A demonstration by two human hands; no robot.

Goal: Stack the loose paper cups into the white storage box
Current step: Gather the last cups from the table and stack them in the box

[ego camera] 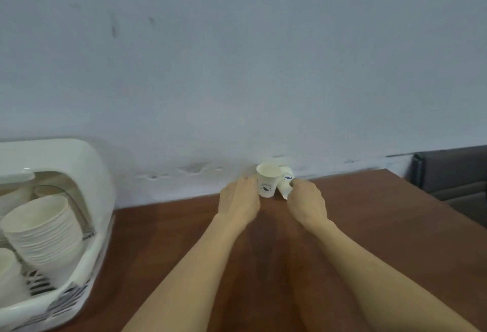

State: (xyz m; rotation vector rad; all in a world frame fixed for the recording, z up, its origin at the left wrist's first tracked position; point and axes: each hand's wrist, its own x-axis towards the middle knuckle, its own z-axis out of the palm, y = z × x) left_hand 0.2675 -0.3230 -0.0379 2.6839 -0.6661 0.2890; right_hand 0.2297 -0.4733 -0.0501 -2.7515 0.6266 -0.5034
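White paper cups (267, 182) (small blue prints), white storage box (87, 170), reddish-brown table (369, 226), pale grey-blue wall (237, 68).

One cam on my head, wide-angle, looking fwd and down over the table (369, 226), wall (237, 68) near in front, my arms reaching from bottom edge.

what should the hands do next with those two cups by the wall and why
Probably nest them: the left hand touches the upright cup, the right hand is at the tilted cup beside it. One stack would then go to the white storage box far left.
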